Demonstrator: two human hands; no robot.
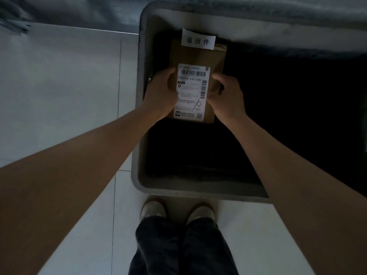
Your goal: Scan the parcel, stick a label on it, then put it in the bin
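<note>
A flat brown parcel is held over the open grey bin, near the bin's far left corner. On its face is a white shipping label with barcodes. A second white label with three printed characters sticks to the parcel's far end. My left hand grips the parcel's left edge and my right hand grips its right edge. The inside of the bin is dark and its contents cannot be made out.
The bin stands on a pale tiled floor, directly in front of my feet. A grey crumpled covering overhangs the bin's far side. The scene is dim.
</note>
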